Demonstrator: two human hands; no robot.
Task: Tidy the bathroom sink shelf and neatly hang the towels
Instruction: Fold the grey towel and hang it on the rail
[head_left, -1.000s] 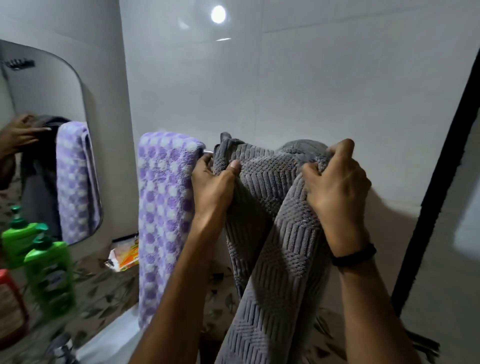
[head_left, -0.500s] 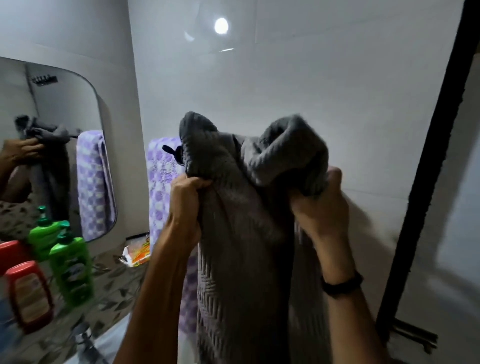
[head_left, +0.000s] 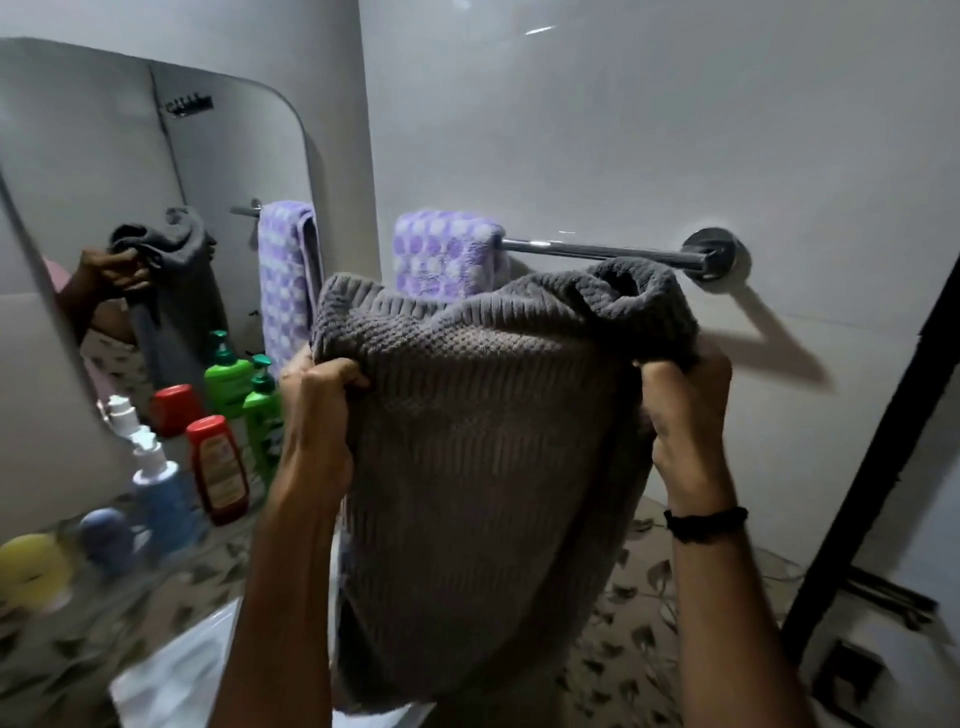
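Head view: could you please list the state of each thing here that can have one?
grey towel: held up before the towel rail, not draped over it.
left hand: grips the grey towel's top left edge.
right hand: grips its top right edge.
purple towel: hangs over the rail's left end.
towel rail: right part bare.
green bottle: upright.

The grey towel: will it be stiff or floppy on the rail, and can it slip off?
Probably floppy: the grey towel sags between the left hand and right hand. Its thick weave suggests some weight. On the smooth rail it might slide if hung unevenly.
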